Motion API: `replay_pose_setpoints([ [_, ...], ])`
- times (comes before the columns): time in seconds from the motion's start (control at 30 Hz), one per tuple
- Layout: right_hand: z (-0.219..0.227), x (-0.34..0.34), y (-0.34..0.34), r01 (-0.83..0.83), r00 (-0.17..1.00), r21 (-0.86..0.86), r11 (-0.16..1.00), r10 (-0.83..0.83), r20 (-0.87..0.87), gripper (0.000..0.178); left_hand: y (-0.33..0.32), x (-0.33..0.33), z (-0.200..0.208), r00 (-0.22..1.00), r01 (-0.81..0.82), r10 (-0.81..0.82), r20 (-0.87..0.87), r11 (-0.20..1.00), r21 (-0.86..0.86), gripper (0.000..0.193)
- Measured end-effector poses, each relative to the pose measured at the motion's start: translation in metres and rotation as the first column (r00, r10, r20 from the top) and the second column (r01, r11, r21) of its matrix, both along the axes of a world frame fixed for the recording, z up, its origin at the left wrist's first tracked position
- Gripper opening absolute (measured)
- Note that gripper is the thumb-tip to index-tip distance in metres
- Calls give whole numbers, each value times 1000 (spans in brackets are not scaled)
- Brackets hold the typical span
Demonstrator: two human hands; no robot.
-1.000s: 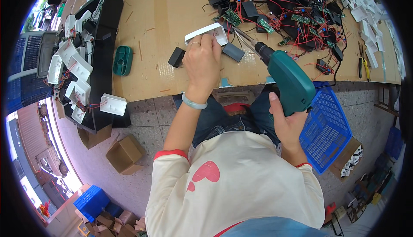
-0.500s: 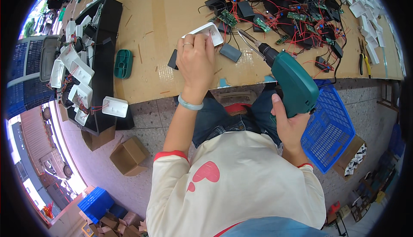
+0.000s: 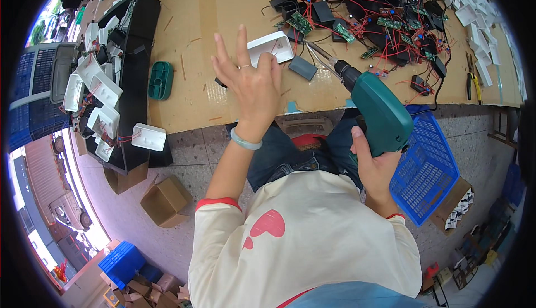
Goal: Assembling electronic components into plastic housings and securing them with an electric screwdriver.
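My right hand [image 3: 378, 165] is wrapped round the handle of a green soldering gun [image 3: 385, 110]. Its metal tip points up and left, toward the boards and wires. My left hand [image 3: 251, 82] is over a shallow white plastic case [image 3: 285, 51]. Thumb and index finger are bent together at the case's near edge, in a pinch; whatever is between them is hidden. The other three fingers are stretched out and spread. Thin red wire shows inside the case. A dark grey block [image 3: 302, 68] lies just right of my left hand, and another dark piece is mostly covered by it.
A heap of circuit boards, red wires and black boxes [image 3: 385, 29] covers the back right. A black bin [image 3: 131, 73] with white cases stands at left, near a green divided tray [image 3: 160, 80]. Pliers [image 3: 472, 79] lie at right; a blue basket [image 3: 424, 168] is below the table edge.
My left hand's outer fingers have lifted and spread, while thumb and index finger stay at the white case. The soldering gun has barely moved in my right hand.
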State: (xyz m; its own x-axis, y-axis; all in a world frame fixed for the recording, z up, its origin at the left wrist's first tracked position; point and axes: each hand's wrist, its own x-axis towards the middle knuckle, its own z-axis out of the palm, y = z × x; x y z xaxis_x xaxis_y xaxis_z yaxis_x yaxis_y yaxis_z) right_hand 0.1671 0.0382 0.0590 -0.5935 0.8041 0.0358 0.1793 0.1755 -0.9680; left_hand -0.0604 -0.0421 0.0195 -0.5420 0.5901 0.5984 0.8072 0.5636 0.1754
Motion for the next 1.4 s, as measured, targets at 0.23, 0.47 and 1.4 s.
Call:
replay_pose_setpoints([
  [0.23, 1, -7, -10, -42, 999, -19, 999, 42, 26, 27, -3, -12, -10, 990, 5, -3, 138, 1000, -13, 9],
  [0.47, -8, -16, -20, -173, 985, 65, 983, 172, 31, 25, -27, -11, -9, 980, -38, 43, 194, 999, -28, 15],
  [1.4, -32, -50, -16, -254, 967, 252, 934, 243, 76, 21, -15, -11, -9, 993, -85, 84, 79, 996, 6, 10],
])
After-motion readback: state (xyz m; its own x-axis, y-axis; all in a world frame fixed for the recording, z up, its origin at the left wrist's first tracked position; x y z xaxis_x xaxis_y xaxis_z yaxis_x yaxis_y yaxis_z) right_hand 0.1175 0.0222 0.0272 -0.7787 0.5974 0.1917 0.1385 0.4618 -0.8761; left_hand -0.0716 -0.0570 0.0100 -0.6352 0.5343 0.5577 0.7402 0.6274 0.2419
